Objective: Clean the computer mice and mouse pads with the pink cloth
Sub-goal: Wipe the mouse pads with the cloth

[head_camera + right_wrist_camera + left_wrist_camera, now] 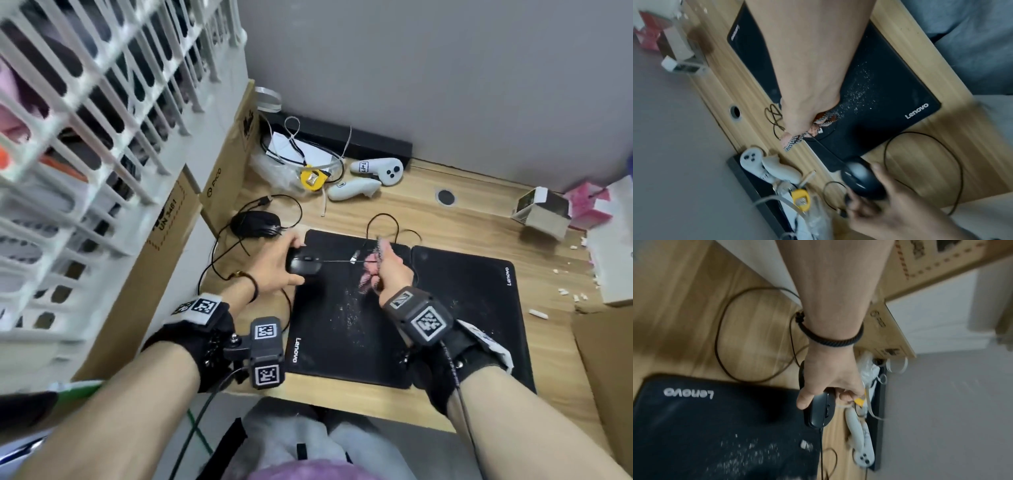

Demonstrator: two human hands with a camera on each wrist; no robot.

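My left hand (pixel 279 262) grips a black wired mouse (pixel 306 263) at the far left corner of the left black Lenovo mouse pad (pixel 335 329); the same mouse (pixel 819 408) shows side-on between thumb and fingers. My right hand (pixel 388 265) is curled round the pink cloth (pixel 368 274) and the mouse's taut cable (pixel 337 261). The bunched cloth (pixel 824 121) sticks out of the fist. White crumbs dust the left pad. A second pad (pixel 479 308) lies to the right. A second black mouse (pixel 255 223) rests on the desk, far left.
Two white controllers (pixel 373 178) and a yellow tape measure (pixel 312 179) lie at the back among cables. Cardboard boxes (pixel 222 171) and a white basket (pixel 68 120) stand on the left. A small open box (pixel 541 210) and white scraps sit at the right.
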